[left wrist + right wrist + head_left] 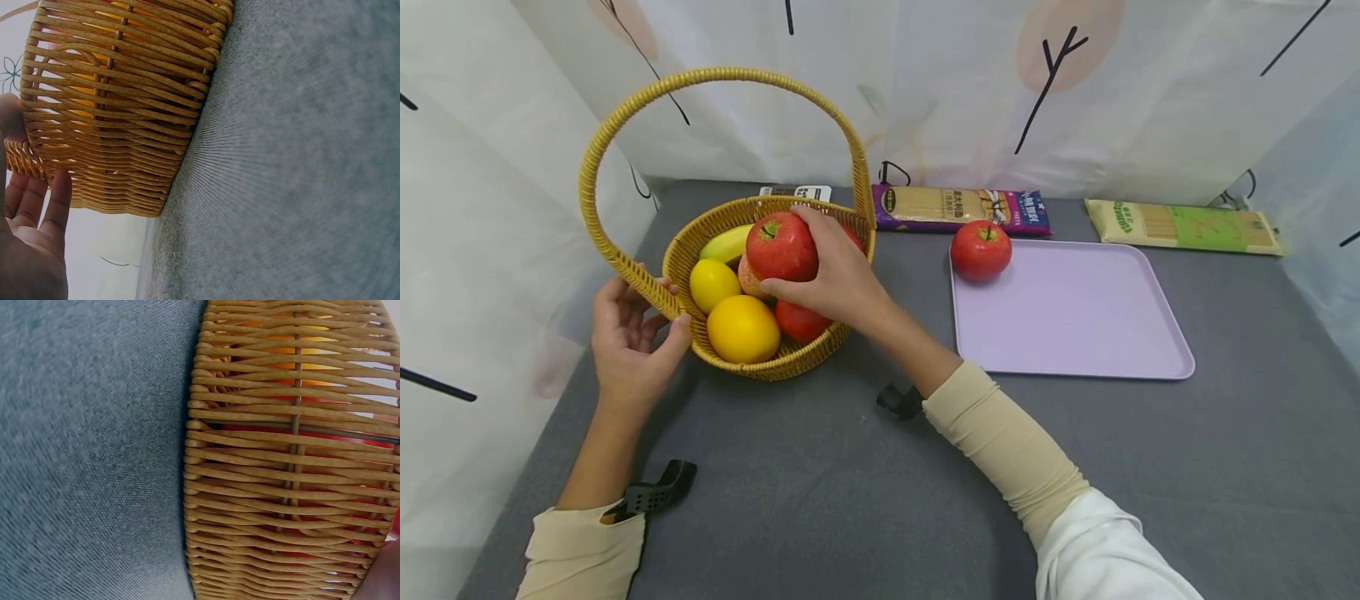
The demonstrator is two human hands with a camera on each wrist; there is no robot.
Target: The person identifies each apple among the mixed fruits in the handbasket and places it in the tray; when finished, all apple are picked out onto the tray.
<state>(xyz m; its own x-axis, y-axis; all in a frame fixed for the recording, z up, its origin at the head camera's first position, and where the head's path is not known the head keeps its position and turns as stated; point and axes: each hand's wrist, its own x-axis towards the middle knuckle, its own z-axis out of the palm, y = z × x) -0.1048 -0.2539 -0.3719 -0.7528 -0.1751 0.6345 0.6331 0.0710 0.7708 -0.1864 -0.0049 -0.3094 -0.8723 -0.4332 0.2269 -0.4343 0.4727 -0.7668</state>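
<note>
My right hand (842, 271) grips a red apple (782, 247) above the fruit in a woven yellow basket (775, 367). At the basket's left side, my left hand (636, 337) holds it where the tall handle meets the rim, thumb and fingers on either side. Inside the basket lie a yellow lemon (714, 285), an orange (743, 329), another red apple (801, 321) and a banana (727, 245), partly covered. In the left wrist view, the fingers (57, 203) touch the basket's woven wall (125, 125). Only a sliver of the right hand (382, 578) shows in the right wrist view.
Right of the basket, a lilac tray (1075, 317) carries a red apple (981, 251) at its back left corner. Behind it lie a purple pasta pack (958, 209) and a green-and-yellow noodle pack (1187, 227). Patterned white curtain (955, 100) borders the grey table (790, 500).
</note>
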